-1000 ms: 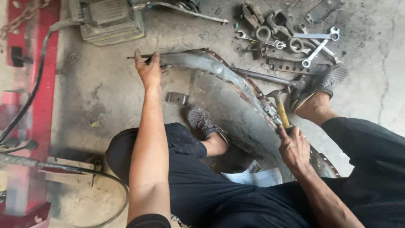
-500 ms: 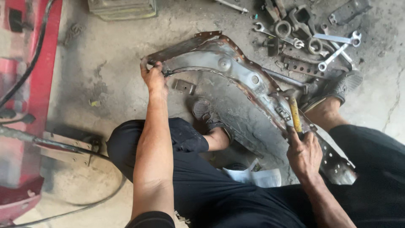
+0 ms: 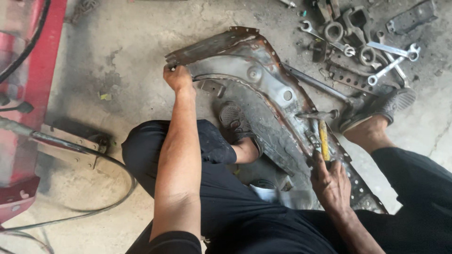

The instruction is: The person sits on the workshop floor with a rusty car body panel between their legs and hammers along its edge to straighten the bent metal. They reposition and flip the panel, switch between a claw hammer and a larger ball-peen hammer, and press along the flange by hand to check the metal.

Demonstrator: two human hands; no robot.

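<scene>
A rusty curved sheet-metal body panel [image 3: 263, 80] lies on the concrete floor between my legs. My left hand [image 3: 178, 77] grips its upper left edge. My right hand [image 3: 331, 181] is closed on a hammer [image 3: 323, 129] with a yellow handle; its steel head rests against the panel's right flange. My left foot in a grey shoe [image 3: 233, 117] sits under the panel's arch, and my right foot [image 3: 376, 110] is planted beyond the flange.
Several spanners and metal parts [image 3: 372, 51] are scattered on the floor at the top right. A red machine frame [image 3: 28, 94] with black cables [image 3: 94, 155] stands along the left. A long steel bar [image 3: 320, 87] lies behind the panel.
The view has shifted down and closer. My left hand stays on the panel's edge. The hammer has come down from a raised position onto the flange.
</scene>
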